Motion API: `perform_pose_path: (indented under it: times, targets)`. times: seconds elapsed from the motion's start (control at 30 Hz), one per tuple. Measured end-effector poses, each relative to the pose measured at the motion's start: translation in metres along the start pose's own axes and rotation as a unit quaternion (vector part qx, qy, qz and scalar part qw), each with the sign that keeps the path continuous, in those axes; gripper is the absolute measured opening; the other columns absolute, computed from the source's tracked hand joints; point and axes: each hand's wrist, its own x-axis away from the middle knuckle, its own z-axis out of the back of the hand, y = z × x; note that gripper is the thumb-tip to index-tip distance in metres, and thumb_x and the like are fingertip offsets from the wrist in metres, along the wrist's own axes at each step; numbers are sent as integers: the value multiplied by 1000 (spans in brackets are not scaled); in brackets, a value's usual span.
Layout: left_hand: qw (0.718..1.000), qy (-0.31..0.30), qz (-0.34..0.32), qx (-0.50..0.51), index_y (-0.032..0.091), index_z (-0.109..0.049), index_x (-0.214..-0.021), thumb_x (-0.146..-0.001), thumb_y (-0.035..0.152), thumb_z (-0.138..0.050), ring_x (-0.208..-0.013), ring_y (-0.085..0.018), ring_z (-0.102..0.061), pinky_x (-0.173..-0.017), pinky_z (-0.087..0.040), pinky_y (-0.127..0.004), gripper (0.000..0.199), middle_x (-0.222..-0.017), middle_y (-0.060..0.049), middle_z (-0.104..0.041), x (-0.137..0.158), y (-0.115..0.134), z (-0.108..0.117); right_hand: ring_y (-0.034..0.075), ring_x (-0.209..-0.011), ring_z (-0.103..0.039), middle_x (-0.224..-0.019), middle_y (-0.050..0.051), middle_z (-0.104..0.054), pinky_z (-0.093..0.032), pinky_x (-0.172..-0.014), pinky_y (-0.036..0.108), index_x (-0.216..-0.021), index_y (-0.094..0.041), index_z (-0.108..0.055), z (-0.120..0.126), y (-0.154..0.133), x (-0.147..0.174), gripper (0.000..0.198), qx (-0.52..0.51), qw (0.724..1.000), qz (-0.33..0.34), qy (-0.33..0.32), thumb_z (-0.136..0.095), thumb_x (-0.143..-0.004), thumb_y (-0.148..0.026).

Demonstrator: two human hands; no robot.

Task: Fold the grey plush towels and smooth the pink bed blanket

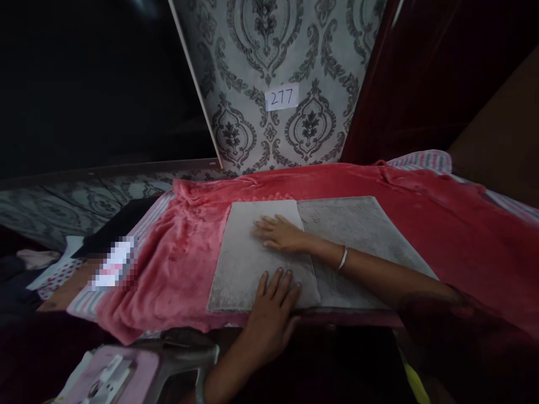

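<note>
A grey cloth (356,241) lies flat, with a paler panel (240,264) that looks like a folded-over layer covering its left part. My right hand (278,233) rests palm down on the upper part of that panel, its fingertips slightly blurred and nothing in its grasp. Near the front edge, my left hand (272,308) is pressed flat with fingers spread. Under the cloth is a red plush blanket (164,269), rumpled at the left, with a striped border. Bracelets show on both wrists.
A pinkish device or box (105,376) with white parts stands below at the left. Behind is patterned wallpaper (311,123) with a paper label (282,97) reading 277. A large dark screen (96,84) is at the upper left. Piled fabrics (37,264) lie at far left.
</note>
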Motion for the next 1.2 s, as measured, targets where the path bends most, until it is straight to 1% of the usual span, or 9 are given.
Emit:
perform_pose_path:
  times: [0.1,0.43,0.63,0.8,0.87,0.93,1.07,1.13,1.2]
  targets:
    - [999,10,-4,-31,26,-38,-159,-94,33,-63,-158,-38,-19,-123,-24,-65,70,-170,-12,-30,8,3,-14,30,-158,-17,-171,4,-23,-13,-125,59,-162,-35,-34,-11,-2,-8,60,-13,999,35,-16,-38,-106,-56]
    - [998,32,-24,-47,33,-38,-159,-93,35,-64,-160,-37,-11,-127,-17,-63,72,-172,-4,-25,13,-1,-24,32,-157,-22,-170,5,-25,-17,-125,60,-163,-34,-33,-7,66,-58,62,-27,990,-141,7,-34,-105,-58]
    - [999,30,-19,-29,34,-36,-160,-94,29,-61,-160,-36,-12,-126,-20,-64,71,-172,-1,-26,14,2,-27,30,-157,-21,-170,5,-25,-16,-126,58,-164,-32,-31,-3,68,-62,63,-15,982,-189,0,-31,-106,-56]
    - [1000,-5,-14,14,34,-37,-159,-95,31,-61,-159,-32,-19,-126,-25,-60,68,-169,-2,-33,13,2,-2,33,-158,-17,-171,9,-21,-16,-123,64,-163,-28,-33,8,52,-59,61,15,980,-201,0,-34,-107,-51]
    - [1000,-5,-8,28,31,-45,-154,-97,31,-58,-156,-28,-28,-127,-26,-56,58,-164,-5,-42,15,-6,10,35,-158,-13,-171,10,-18,-14,-123,66,-163,-28,-35,10,35,-60,60,28,985,-169,22,-35,-107,-51]
    - [999,10,26,22,27,-52,-149,-99,29,-54,-152,-26,-37,-127,-26,-55,50,-158,-7,-51,17,-19,17,34,-158,-12,-172,9,-17,-14,-123,65,-162,-30,-37,7,12,-63,60,28,994,-95,37,-36,-107,-53]
    - [991,49,112,-47,26,-52,-150,-96,30,-59,-150,-35,-38,-122,-28,-65,54,-157,-12,-51,24,-38,6,31,-158,-13,-170,4,-26,-15,-124,62,-160,-37,-38,-7,-29,-74,58,-1,998,61,-11,-38,-106,-58]
    - [986,60,133,-82,28,-49,-152,-93,31,-64,-151,-41,-34,-117,-30,-71,62,-162,-12,-45,27,-41,-3,30,-158,-15,-170,4,-27,-14,-124,61,-161,-38,-36,-14,-34,-83,59,-8,996,86,-30,-38,-106,-58]
    - [983,63,139,-100,31,-47,-154,-91,31,-65,-151,-43,-32,-115,-31,-72,65,-164,-10,-41,29,-39,-10,29,-158,-15,-170,5,-25,-14,-124,61,-162,-37,-33,-18,-29,-93,61,-10,997,67,-28,-38,-106,-58]
